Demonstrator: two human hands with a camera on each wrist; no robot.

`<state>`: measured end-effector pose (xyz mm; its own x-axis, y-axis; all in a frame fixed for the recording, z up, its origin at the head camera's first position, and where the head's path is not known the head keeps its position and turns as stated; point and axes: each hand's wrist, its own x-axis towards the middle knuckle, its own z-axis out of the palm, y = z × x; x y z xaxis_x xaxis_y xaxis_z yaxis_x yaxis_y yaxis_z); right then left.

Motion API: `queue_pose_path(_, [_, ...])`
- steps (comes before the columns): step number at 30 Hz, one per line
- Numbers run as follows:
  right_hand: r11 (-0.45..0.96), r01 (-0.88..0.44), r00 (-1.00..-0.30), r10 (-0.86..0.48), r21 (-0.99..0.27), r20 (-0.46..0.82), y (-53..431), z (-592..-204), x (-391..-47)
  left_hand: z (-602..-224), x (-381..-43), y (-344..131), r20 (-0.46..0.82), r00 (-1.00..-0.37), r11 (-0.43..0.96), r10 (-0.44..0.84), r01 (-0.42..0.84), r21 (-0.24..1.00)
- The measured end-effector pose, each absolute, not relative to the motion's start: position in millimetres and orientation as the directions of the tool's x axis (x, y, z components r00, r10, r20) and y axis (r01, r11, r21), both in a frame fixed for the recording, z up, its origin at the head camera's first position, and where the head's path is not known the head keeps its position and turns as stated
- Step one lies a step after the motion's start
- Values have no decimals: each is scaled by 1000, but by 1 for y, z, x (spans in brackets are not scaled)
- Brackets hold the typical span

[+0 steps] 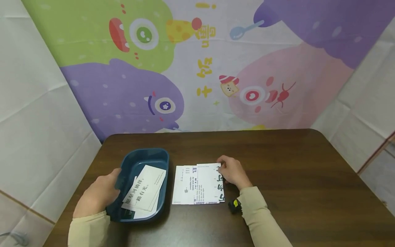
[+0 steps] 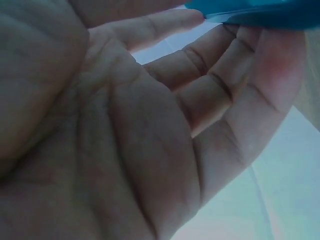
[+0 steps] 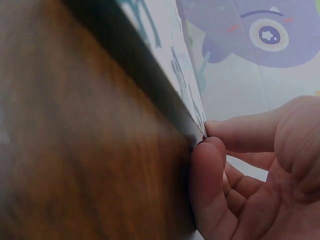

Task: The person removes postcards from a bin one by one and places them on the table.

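A dark blue tray (image 1: 145,154) stands on the left, with several printed paper cards (image 1: 144,188) lying in it. My left hand (image 1: 99,192) holds the tray's left side, and the left wrist view shows fingertips at the blue rim (image 2: 270,15). To the tray's right, overlapping white cards (image 1: 185,185) with black and purple print lie on the table. My right hand (image 1: 233,172) pinches their upper right edge between thumb and index finger. From the right wrist, the card edge (image 3: 170,60) reaches these fingertips; how many cards are pinched cannot be told.
The brown wooden table (image 1: 296,178) extends to the right of the cards. A small black item with a yellow mark (image 1: 234,206) sits by the right sleeve. Behind the table hangs a cloth with cartoon figures (image 1: 197,113).
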<state>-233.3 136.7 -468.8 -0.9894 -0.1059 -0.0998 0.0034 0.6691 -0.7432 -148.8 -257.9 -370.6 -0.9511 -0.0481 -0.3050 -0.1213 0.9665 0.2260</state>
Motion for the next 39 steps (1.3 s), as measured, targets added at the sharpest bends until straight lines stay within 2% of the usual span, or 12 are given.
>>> queue_pose_path(10, [673, 30, -988, -90, -739, -122, 136, -468, -232, -374, -151, -246, -334, -937, 951, -100, -189, 246])
queue_pose_path(18, [682, 23, -990, -87, -731, -112, 137, -469, -232, -377, -153, -247, -310, -949, 960, -57, -138, 244])
queue_pose_path(26, [686, 26, -990, -84, -727, -116, 138, -471, -232, -380, -158, -247, -310, -949, 957, -61, -144, 253])
queue_pose_path(39, [674, 22, -987, -100, -738, -122, 135, -467, -234, -387, -157, -254, -231, -972, 963, -52, -110, 246])
